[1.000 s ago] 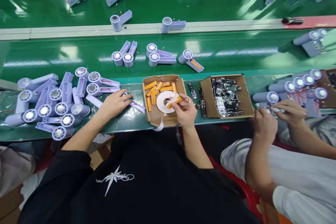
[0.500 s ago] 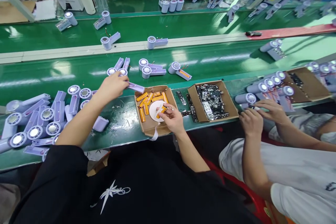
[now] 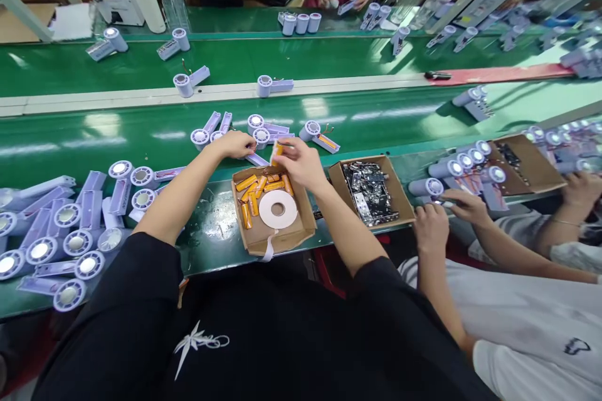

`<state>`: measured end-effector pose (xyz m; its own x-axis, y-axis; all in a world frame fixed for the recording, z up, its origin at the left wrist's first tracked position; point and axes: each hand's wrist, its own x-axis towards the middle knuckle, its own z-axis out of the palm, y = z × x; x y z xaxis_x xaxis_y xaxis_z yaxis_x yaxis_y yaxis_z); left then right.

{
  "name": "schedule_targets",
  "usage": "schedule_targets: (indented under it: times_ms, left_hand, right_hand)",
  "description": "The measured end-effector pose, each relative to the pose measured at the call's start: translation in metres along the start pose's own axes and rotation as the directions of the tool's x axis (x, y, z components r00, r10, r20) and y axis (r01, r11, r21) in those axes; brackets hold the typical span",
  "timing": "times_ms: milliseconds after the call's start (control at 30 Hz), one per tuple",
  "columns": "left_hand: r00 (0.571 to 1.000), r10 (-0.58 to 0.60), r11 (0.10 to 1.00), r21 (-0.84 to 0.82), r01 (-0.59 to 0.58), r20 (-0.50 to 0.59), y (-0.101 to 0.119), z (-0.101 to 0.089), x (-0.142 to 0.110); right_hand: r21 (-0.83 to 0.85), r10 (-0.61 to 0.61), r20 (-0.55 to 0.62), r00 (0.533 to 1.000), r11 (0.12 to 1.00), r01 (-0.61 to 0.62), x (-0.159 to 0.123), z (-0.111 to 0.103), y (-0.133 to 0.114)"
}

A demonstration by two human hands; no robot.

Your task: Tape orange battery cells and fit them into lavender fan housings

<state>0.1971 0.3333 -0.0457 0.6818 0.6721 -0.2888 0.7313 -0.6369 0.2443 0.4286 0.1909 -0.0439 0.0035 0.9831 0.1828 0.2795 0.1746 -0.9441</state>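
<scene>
My left hand [image 3: 239, 145] is closed on a lilac handheld fan housing [image 3: 258, 160]; its open handle trough points right, and my fingers hide the rest. Pinched upright in my right hand [image 3: 301, 164] is an orange battery [image 3: 278, 151], just right of that handle; I cannot tell if they touch. Below both hands sits a cardboard box [image 3: 251, 242] with several orange batteries [image 3: 260, 185] and a roll of white tape [image 3: 266, 212], its loose end over the front edge.
Many lilac fan housings [image 3: 78, 242] are heaped at left. More fans [image 3: 310, 131] lie on the green conveyor belt [image 3: 155, 153]. A box of circuit boards [image 3: 399, 203] stands at right. Beside it are a co-worker's hands [image 3: 431, 225]. Other people work across the belt.
My left hand has moved right with the fan housing. My right hand has lifted the battery up and away from the tape roll, toward the housing. The view has shifted slightly.
</scene>
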Motion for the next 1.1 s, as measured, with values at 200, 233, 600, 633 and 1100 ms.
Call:
schedule_targets:
  times_ms: [200, 233, 600, 633, 1100]
  left_hand:
    - [0.988, -0.098, 0.995, -0.04, 0.094, -0.117, 0.012, 0.009, 0.006]
    - [0.987, -0.105, 0.994, -0.049, 0.099, -0.125, 0.013, 0.011, 0.007]
    - [0.97, -0.156, 0.981, -0.144, 0.131, -0.184, 0.031, 0.019, 0.023]
    - [0.968, -0.149, 0.982, -0.143, 0.122, -0.199, 0.034, 0.018, 0.019]
    - [0.866, -0.403, 0.915, -0.146, 0.376, -0.296, 0.008, 0.023, -0.035]
  right_hand:
    - [-0.624, 0.127, 0.439, 0.889, 0.755, 0.2, 0.061, 0.027, 0.001]
    - [-0.681, 0.153, 0.459, 0.875, 0.693, 0.236, 0.062, 0.026, 0.002]
    - [-0.819, 0.392, 0.549, 0.738, 0.431, 0.38, 0.085, 0.027, 0.006]
    - [-0.816, 0.379, 0.551, 0.743, 0.429, 0.386, 0.086, 0.026, 0.005]
    - [-0.891, 0.344, 0.286, 0.894, 0.439, 0.116, 0.098, -0.075, 0.011]
